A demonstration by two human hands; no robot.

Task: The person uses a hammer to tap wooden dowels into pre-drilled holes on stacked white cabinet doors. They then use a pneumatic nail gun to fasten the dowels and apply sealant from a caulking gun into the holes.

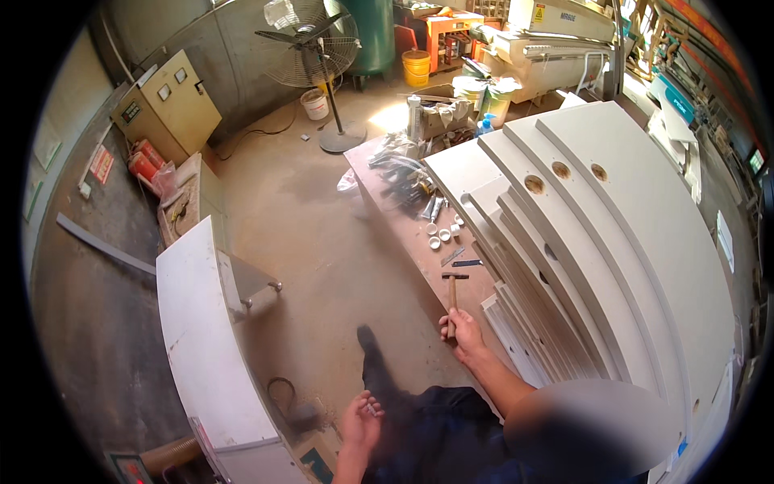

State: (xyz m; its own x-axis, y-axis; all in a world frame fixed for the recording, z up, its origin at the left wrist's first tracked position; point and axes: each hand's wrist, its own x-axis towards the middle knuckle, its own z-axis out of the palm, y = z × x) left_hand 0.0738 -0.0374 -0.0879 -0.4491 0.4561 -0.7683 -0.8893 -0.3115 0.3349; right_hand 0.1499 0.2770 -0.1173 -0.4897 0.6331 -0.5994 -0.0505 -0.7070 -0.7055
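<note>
A small hammer [453, 295] with a wooden handle and dark metal head is gripped in my right hand [465, 337]. Its head points away from me, over the edge of the pinkish worktop [409, 239]. My left hand [362, 422] is low in front of my body, fingers curled round something small and pale that I cannot make out. Just past the hammer head lie a dark blue flat tool [468, 263] and a thin knife-like blade [453, 256]. Several white round caps [434, 242] and squeezed tubes [436, 209] are farther along the worktop.
Large white panels [637, 202], some with round holes, are stacked at my right. A white-topped unit [211, 347] stands at left. Ahead are a floor fan [332, 97], a white bucket [314, 104], a yellow bucket [416, 68] and a beige cabinet [169, 101].
</note>
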